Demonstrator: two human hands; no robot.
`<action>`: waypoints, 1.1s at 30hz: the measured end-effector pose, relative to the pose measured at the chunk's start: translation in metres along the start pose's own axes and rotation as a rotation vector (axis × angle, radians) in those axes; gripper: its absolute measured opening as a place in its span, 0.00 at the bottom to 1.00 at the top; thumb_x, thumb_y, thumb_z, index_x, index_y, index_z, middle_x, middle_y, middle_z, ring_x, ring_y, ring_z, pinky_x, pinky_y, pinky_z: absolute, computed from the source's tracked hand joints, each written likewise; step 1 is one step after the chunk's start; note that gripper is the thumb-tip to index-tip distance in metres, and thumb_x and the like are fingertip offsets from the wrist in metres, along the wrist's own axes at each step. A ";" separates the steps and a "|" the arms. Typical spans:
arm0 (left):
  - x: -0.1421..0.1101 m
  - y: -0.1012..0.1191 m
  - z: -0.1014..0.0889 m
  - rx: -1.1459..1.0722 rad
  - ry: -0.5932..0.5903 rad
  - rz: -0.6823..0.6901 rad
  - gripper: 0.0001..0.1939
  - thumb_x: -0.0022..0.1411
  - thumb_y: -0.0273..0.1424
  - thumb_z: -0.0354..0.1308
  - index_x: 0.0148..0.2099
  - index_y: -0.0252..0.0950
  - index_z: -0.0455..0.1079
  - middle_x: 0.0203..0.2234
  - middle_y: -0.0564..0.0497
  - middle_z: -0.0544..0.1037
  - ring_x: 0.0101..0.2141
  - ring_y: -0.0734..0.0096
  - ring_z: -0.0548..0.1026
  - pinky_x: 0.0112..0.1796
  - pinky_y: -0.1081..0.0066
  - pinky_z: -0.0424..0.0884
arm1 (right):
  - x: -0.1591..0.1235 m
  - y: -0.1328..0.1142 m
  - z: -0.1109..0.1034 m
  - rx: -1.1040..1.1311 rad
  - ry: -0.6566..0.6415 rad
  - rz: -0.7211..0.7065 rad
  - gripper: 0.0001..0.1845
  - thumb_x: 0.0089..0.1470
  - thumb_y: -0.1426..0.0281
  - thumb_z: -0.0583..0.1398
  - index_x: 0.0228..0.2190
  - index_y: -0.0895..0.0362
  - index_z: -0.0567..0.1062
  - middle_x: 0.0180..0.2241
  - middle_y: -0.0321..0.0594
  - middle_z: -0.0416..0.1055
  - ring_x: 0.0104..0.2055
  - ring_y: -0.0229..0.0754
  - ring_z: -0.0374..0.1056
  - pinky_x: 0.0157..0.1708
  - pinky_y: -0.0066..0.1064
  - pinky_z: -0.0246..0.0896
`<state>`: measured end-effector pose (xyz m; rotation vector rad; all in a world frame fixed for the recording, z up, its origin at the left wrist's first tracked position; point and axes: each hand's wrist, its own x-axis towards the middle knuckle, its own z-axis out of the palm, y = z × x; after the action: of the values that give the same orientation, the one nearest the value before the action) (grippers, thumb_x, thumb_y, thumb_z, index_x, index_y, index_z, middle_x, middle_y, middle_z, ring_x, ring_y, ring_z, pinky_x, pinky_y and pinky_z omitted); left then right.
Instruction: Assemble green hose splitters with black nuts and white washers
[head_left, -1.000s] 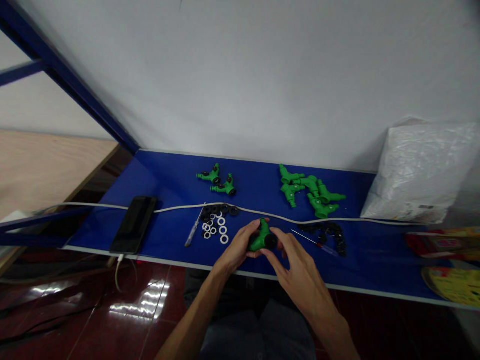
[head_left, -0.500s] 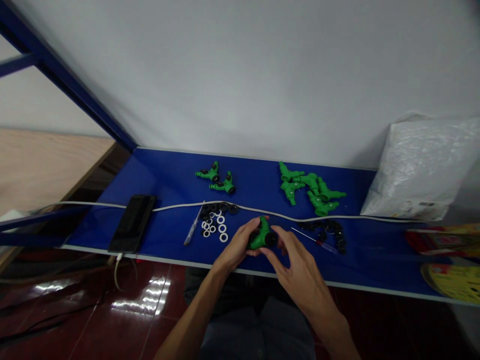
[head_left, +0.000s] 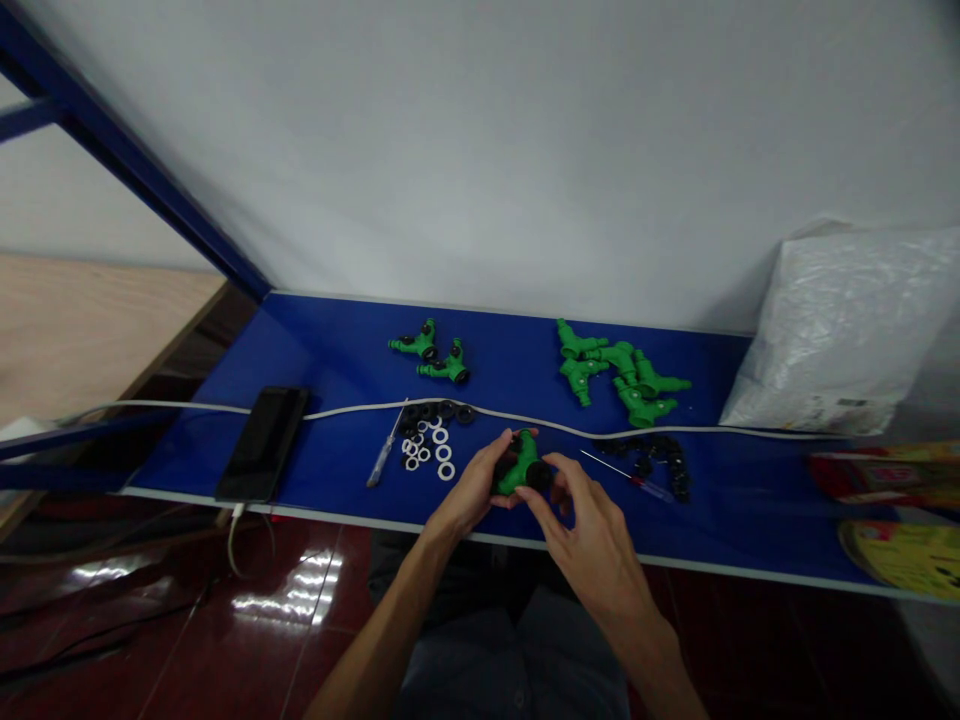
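A green Y-shaped hose connector is held over the front part of the blue shelf. My left hand is closed around its left side, fingers partly hidden behind it. The black collar at its right end sits between the thumb and fingers of my right hand. Left of my hands lie white washers, black rings and a clear-handled screwdriver. A second screwdriver and a heap of small black parts are to the right.
Two green connectors with black fittings lie at the back left; several plain green ones are piled at the back right. A white cable crosses the shelf. A phone is on the left, a plastic-wrapped package on the right.
Both hands keep their hold on the connector. It has tilted slightly, its black collar end shifting a little left and down. The rest of the scene shifts slightly with the camera.
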<state>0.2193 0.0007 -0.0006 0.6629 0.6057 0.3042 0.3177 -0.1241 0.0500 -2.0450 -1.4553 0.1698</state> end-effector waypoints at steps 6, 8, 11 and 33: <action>0.000 0.001 0.001 -0.003 -0.021 0.024 0.37 0.60 0.54 0.63 0.59 0.28 0.71 0.22 0.57 0.67 0.15 0.83 0.59 0.15 0.79 0.45 | -0.003 0.007 -0.002 0.069 -0.076 -0.074 0.20 0.73 0.59 0.47 0.58 0.50 0.68 0.39 0.42 0.77 0.38 0.47 0.76 0.40 0.38 0.71; 0.001 0.000 0.001 0.013 -0.003 0.021 0.39 0.59 0.56 0.62 0.59 0.28 0.71 0.22 0.57 0.67 0.15 0.83 0.59 0.15 0.79 0.44 | -0.002 0.007 0.001 0.056 -0.031 -0.066 0.20 0.72 0.56 0.48 0.55 0.52 0.69 0.37 0.42 0.78 0.37 0.47 0.77 0.38 0.38 0.71; 0.002 -0.001 0.001 0.034 0.010 -0.001 0.41 0.60 0.60 0.59 0.59 0.30 0.71 0.24 0.55 0.69 0.15 0.83 0.58 0.15 0.79 0.44 | 0.000 0.004 0.006 0.015 0.048 -0.012 0.21 0.69 0.50 0.50 0.45 0.53 0.70 0.29 0.38 0.77 0.29 0.46 0.76 0.30 0.36 0.69; -0.001 0.004 -0.001 -0.062 0.033 -0.055 0.35 0.58 0.52 0.66 0.57 0.30 0.75 0.23 0.55 0.69 0.16 0.85 0.56 0.15 0.80 0.42 | 0.004 -0.002 -0.001 0.038 -0.014 -0.124 0.21 0.72 0.56 0.48 0.56 0.52 0.69 0.39 0.43 0.78 0.39 0.46 0.77 0.39 0.37 0.73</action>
<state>0.2175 0.0035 0.0016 0.5822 0.6422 0.2821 0.3177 -0.1208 0.0527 -1.9208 -1.5701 0.1603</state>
